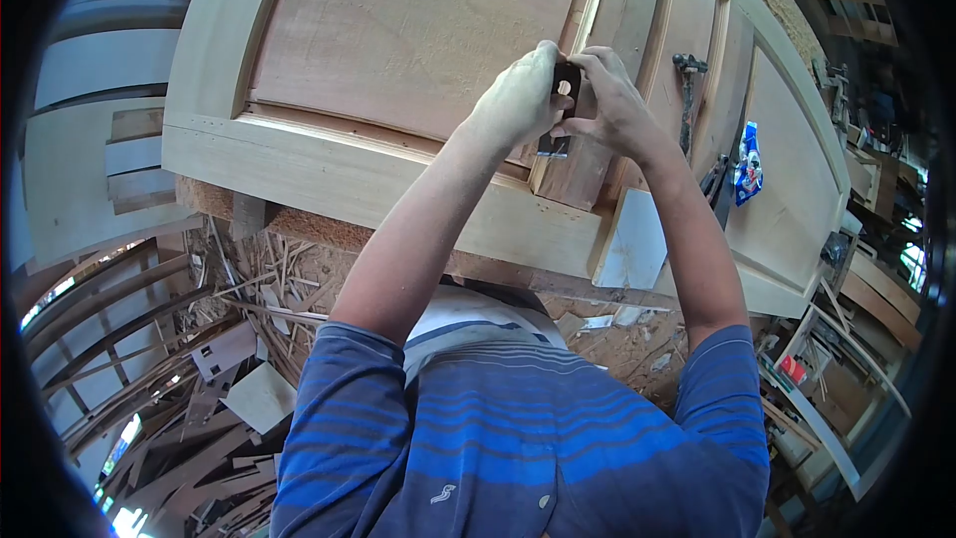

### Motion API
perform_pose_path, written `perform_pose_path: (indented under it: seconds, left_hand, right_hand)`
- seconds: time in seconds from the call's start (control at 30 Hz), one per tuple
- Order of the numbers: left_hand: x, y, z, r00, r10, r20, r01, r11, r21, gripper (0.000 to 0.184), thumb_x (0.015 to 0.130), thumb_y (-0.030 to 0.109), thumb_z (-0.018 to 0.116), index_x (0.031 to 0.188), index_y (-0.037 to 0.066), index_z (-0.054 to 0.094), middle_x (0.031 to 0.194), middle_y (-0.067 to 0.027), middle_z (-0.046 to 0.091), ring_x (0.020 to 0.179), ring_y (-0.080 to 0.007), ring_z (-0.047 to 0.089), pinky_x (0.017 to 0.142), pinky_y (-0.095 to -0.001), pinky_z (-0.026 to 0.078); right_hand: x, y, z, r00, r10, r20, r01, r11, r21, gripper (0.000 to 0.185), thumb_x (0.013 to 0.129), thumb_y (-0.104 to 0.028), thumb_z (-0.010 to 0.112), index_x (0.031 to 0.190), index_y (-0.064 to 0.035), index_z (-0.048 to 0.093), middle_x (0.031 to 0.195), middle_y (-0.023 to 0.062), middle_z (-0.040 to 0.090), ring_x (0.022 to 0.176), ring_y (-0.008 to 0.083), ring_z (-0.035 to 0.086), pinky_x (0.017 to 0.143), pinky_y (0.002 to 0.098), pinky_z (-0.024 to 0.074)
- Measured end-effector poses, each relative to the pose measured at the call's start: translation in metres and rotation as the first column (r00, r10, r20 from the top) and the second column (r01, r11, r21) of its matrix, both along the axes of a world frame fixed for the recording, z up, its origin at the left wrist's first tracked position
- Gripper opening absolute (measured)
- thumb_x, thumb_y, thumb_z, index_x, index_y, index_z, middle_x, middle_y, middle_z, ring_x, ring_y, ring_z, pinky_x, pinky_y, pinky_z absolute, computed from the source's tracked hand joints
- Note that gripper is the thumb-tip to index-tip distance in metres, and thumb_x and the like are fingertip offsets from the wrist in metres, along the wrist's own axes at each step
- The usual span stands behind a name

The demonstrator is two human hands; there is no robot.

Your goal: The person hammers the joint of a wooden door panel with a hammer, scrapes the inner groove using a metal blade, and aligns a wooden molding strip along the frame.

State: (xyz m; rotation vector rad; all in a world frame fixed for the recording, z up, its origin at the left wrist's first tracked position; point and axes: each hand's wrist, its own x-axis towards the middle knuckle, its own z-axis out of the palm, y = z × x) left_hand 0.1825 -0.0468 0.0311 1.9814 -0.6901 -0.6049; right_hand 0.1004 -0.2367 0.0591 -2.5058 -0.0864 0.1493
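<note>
Both of my hands grip a small black hand plane (555,144) above the panelled wooden door (378,174), one hand on each side. My left hand (520,92) has its fingers wrapped around the plane's left side. From the right, my right hand (614,105) curls around it, thumb toward the near end. Below the hands runs a wooden strip (573,179) along the panel's edge. My fingers cover much of the plane, and whether its sole touches the wood I cannot tell.
Right of my hands, a hammer (687,105) and a blue packet (749,164) lie on the door. A pale board piece (632,239) sits at its near edge. Wood scraps (289,289) litter the floor, with stacked boards (110,154) at left.
</note>
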Motion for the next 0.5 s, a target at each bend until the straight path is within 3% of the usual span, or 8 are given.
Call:
perform_pose_path:
  seconds: [0.17,0.43,0.5]
  left_hand:
    - [0.008,0.006,-0.005,0.995,0.057,-0.076,-0.056,0.998,0.015,0.049,0.094,0.011,0.087,0.131,-0.005,0.058,0.122,-0.0298,0.078,0.121,-0.0462,0.075,0.101,-0.0523,0.061]
    - [-0.008,0.012,0.000,0.997,0.058,-0.045,-0.056,0.998,0.041,0.050,0.095,0.012,0.086,0.132,-0.005,0.056,0.122,-0.0296,0.077,0.120,-0.0458,0.075,0.098,-0.0525,0.062]
    - [-0.003,0.014,-0.003,0.997,0.070,-0.035,-0.069,0.998,0.009,0.050,0.096,0.013,0.087,0.131,-0.005,0.056,0.118,-0.0298,0.077,0.118,-0.0466,0.076,0.097,-0.0529,0.062]
  right_hand:
    - [0.009,0.006,0.001,1.000,0.012,-0.026,-0.013,0.998,-0.062,0.099,0.066,-0.029,0.108,0.150,-0.0095,0.059,0.146,0.0179,0.055,0.144,0.0404,0.054,0.123,0.0507,0.0483]
    - [0.009,0.005,0.004,0.994,0.071,-0.088,-0.077,0.995,-0.063,0.100,0.065,-0.033,0.108,0.151,-0.0126,0.061,0.140,0.0157,0.058,0.138,0.0388,0.057,0.122,0.0505,0.0486]
    - [0.008,0.013,0.008,0.996,0.013,-0.083,-0.018,0.998,-0.057,0.099,0.065,-0.033,0.108,0.150,-0.0129,0.061,0.139,0.0152,0.058,0.137,0.0384,0.057,0.122,0.0514,0.0479]
